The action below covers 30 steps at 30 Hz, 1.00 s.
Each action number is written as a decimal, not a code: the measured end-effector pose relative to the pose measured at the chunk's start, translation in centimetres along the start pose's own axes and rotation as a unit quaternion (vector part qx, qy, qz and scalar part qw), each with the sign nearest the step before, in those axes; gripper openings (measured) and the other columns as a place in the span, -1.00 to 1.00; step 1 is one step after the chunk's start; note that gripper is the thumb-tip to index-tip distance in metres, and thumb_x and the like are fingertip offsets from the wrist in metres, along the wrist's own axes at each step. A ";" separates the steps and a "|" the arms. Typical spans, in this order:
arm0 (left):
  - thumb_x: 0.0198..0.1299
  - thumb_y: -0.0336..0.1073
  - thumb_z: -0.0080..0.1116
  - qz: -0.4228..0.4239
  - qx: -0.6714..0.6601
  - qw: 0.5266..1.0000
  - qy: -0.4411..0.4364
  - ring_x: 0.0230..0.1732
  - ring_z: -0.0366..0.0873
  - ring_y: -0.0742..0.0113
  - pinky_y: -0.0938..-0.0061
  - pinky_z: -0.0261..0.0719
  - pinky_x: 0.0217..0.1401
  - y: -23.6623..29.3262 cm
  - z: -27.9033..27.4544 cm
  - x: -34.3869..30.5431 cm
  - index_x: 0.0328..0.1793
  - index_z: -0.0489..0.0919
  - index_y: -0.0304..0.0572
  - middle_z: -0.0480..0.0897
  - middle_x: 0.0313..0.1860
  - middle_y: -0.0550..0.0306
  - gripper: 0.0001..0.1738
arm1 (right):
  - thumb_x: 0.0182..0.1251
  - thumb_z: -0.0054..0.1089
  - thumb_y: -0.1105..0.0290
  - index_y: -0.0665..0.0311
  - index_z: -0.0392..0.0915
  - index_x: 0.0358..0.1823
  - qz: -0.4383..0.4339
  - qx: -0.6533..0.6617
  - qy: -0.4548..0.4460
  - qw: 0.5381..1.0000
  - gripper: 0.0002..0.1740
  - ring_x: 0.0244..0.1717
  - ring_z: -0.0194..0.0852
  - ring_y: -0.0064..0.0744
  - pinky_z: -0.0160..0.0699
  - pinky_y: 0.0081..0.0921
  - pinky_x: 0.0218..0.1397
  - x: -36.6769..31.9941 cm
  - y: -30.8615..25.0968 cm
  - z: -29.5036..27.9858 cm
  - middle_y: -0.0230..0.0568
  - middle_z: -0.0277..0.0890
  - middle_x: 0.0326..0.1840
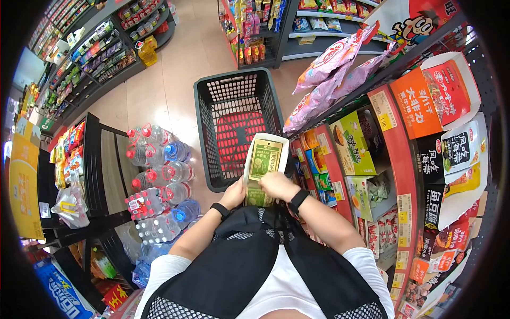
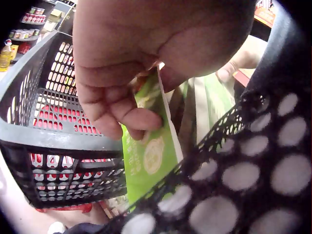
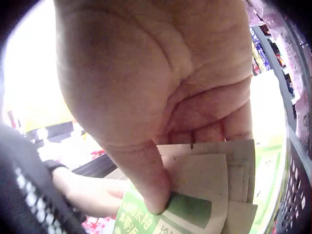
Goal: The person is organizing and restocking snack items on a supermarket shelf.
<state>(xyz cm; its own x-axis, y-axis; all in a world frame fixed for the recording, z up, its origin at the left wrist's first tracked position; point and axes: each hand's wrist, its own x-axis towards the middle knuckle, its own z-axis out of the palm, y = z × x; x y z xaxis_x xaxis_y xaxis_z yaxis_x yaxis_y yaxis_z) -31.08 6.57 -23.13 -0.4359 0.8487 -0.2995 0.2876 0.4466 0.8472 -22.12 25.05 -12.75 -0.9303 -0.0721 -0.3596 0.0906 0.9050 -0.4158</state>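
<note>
“Left hand (image 1: 232, 194) has its fingers curled over the left wall of the carton (image 2: 146, 180). And the other?”

“Right hand (image 1: 279, 186) grips some brown-backed packets (image 3: 202, 175), thumb across their faces. I'd keep that thumb flat and hold them squarely, so they don't bend or fan apart.”

“Same with the carton: thin walls, by the look of it. Steady it lightly with the left, no squeezing.”

“Where's it held, exactly?”

“Close to the body, by the near right corner of the basket (image 1: 202, 133). Can't tell whether they touch. More packets stand upright inside, toward the far end.”

“And that orange box (image 1: 417, 109) up on the right?”

“Open too, with red packs (image 1: 449, 87) in it. I'd keep the right elbow tucked, well off that shelf.”
</note>
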 end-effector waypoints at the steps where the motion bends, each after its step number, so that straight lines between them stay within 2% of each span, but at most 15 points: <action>1: 0.37 -0.31 -0.13 0.004 -0.006 1.000 0.000 0.19 0.49 -0.22 0.16 0.45 0.23 -0.1 0.0 0.1 0.39 0.24 -0.27 0.53 0.12 -0.38 -0.52 | 0.03 0.17 0.38 0.21 0.68 -0.43 0.008 0.009 0.019 1.000 -0.86 -0.31 0.66 -0.02 0.63 -0.15 -0.23 0.6 0.5 -1.2 -0.01 0.62 -0.46; 2: 0.37 -0.31 -0.13 0.007 -0.011 1.000 -0.001 0.19 0.48 -0.23 0.15 0.45 0.23 -0.3 0.0 0.1 0.39 0.23 -0.27 0.53 0.12 -0.38 -0.51 | 0.00 0.15 0.41 0.22 0.67 -0.49 0.016 0.019 0.037 0.999 -0.87 -0.32 0.67 0.01 0.63 -0.15 -0.25 1.1 1.0 -2.1 0.00 0.62 -0.46; 4: 0.37 -0.31 -0.13 -0.012 -0.001 1.000 0.000 0.20 0.48 -0.22 0.15 0.45 0.23 1.0 -0.5 -0.1 0.41 0.23 -0.25 0.53 0.13 -0.37 -0.51 | 0.03 0.14 0.41 0.23 0.68 -0.43 0.042 0.018 0.011 0.999 -0.85 -0.26 0.66 0.01 0.62 -0.13 -0.20 2.1 2.2 -3.8 0.01 0.63 -0.41; 6: 0.37 -0.31 -0.14 -0.028 0.010 1.000 -0.005 0.20 0.48 -0.22 0.15 0.45 0.23 1.5 -0.8 -0.1 0.42 0.22 -0.22 0.53 0.13 -0.37 -0.50 | 0.04 0.12 0.43 0.23 0.68 -0.36 0.063 0.010 0.014 0.998 -0.82 -0.23 0.66 0.01 0.62 -0.11 -0.16 3.1 3.9 -2.5 -0.01 0.64 -0.37; 8: 0.36 -0.31 -0.14 -0.043 0.020 0.999 -0.017 0.20 0.48 -0.22 0.14 0.46 0.22 1.4 -0.7 -0.2 0.44 0.21 -0.19 0.53 0.12 -0.36 -0.49 | 0.06 0.10 0.44 0.23 0.67 -0.37 0.062 0.007 0.042 0.997 -0.83 -0.24 0.66 0.00 0.62 -0.13 -0.17 3.5 4.7 -0.5 0.00 0.64 -0.37; 11: 0.33 -0.30 -0.17 -0.008 0.013 1.000 0.017 0.06 0.53 -0.27 0.05 0.49 0.12 0.0 -0.2 -0.1 0.45 0.17 -0.25 0.57 0.03 -0.39 -0.44 | 0.08 0.09 0.44 0.21 0.67 -0.36 0.041 -0.020 0.031 0.998 -0.84 -0.26 0.66 0.00 0.62 -0.15 -0.20 2.9 2.7 -0.7 0.00 0.64 -0.38; 12: 0.33 -0.30 -0.17 -0.024 0.007 1.000 0.014 0.06 0.53 -0.27 0.05 0.49 0.12 1.1 -0.7 -0.4 0.45 0.17 -0.26 0.57 0.02 -0.39 -0.45 | 0.09 0.09 0.44 0.20 0.66 -0.36 0.035 -0.014 0.037 0.999 -0.84 -0.27 0.66 -0.01 0.62 -0.15 -0.21 2.3 2.1 -0.6 0.00 0.63 -0.40; 14: 0.34 -0.30 -0.17 -0.014 -0.008 1.000 0.019 0.07 0.52 -0.27 0.04 0.49 0.11 1.7 -0.8 -0.2 0.43 0.19 -0.26 0.57 0.03 -0.39 -0.47 | 0.10 0.09 0.44 0.19 0.65 -0.37 0.023 -0.006 0.051 0.998 -0.85 -0.29 0.66 -0.02 0.62 -0.16 -0.22 1.0 1.4 -0.3 -0.02 0.62 -0.44; 15: 0.34 -0.30 -0.17 -0.015 -0.001 1.000 0.018 0.07 0.52 -0.27 0.04 0.49 0.11 1.6 -0.6 -0.2 0.43 0.19 -0.26 0.57 0.03 -0.39 -0.47 | 0.18 0.15 0.37 0.24 0.59 -0.39 0.007 0.011 0.075 0.997 -0.89 -0.36 0.63 0.01 0.60 -0.12 -0.27 0.4 1.5 -0.4 -0.02 0.58 -0.49; 19: 0.34 -0.31 -0.17 -0.005 0.002 1.000 0.019 0.05 0.53 -0.29 0.03 0.50 0.08 1.4 -0.4 0.2 0.44 0.18 -0.24 0.57 0.01 -0.40 -0.46 | 0.16 0.18 0.35 0.21 0.56 -0.43 0.022 -0.004 0.103 0.994 -0.90 -0.37 0.62 0.01 0.59 -0.13 -0.30 -0.3 2.1 -2.4 -0.03 0.55 -0.51; 21: 0.32 -0.34 -0.17 0.004 0.006 1.000 0.022 0.01 0.54 -0.30 0.04 0.51 0.06 1.8 -0.4 0.2 0.46 0.16 -0.25 0.58 -0.03 -0.41 -0.43 | 0.19 0.15 0.34 0.20 0.55 -0.42 0.030 0.001 0.145 0.989 -0.89 -0.38 0.61 0.03 0.58 -0.12 -0.31 0.1 2.6 -4.3 -0.02 0.56 -0.51; 24: 0.35 -0.33 -0.13 -0.016 0.023 1.000 0.012 0.07 0.52 -0.30 0.07 0.49 0.12 2.4 -0.6 -0.1 0.36 0.25 -0.31 0.57 -0.01 -0.43 -0.53 | 0.22 0.13 0.34 0.24 0.54 -0.41 0.057 -0.015 0.180 0.982 -0.86 -0.38 0.61 0.05 0.58 -0.11 -0.30 1.4 3.5 -6.7 0.03 0.56 -0.49; 25: 0.34 -0.35 -0.14 -0.010 0.026 0.999 0.019 0.03 0.52 -0.32 0.05 0.49 0.10 2.3 -0.5 -0.1 0.35 0.24 -0.34 0.57 -0.05 -0.44 -0.53 | 0.23 0.12 0.33 0.25 0.54 -0.39 0.058 -0.024 0.183 0.981 -0.85 -0.36 0.62 0.06 0.59 -0.10 -0.30 2.0 4.2 -6.9 0.03 0.56 -0.48; 26: 0.34 -0.35 -0.15 -0.012 0.026 0.999 0.017 0.03 0.53 -0.32 0.05 0.49 0.10 2.3 -0.4 -0.2 0.35 0.24 -0.34 0.57 -0.05 -0.44 -0.53 | 0.23 0.00 0.33 0.20 0.60 -0.40 0.063 -0.045 0.188 0.979 -0.80 -0.38 0.67 -0.03 0.63 -0.16 -0.30 2.5 4.6 -6.9 0.00 0.59 -0.48; 30: 0.34 -0.35 -0.16 -0.023 0.030 0.999 0.015 0.03 0.53 -0.31 0.06 0.49 0.10 2.2 -0.5 0.0 0.36 0.23 -0.35 0.57 -0.05 -0.44 -0.53 | 0.19 0.04 0.40 0.21 0.60 -0.40 0.080 -0.055 0.202 0.974 -0.85 -0.36 0.66 -0.02 0.63 -0.16 -0.28 4.0 5.7 -5.7 0.01 0.60 -0.46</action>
<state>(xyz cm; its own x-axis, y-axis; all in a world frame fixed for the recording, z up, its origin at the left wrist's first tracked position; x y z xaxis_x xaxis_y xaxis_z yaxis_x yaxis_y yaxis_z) -30.87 7.40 -21.07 -0.4752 0.8185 -0.3228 0.3172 0.5016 0.8049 -27.32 32.28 -11.75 -0.9732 0.2255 -0.0444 0.2288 0.9322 -0.2806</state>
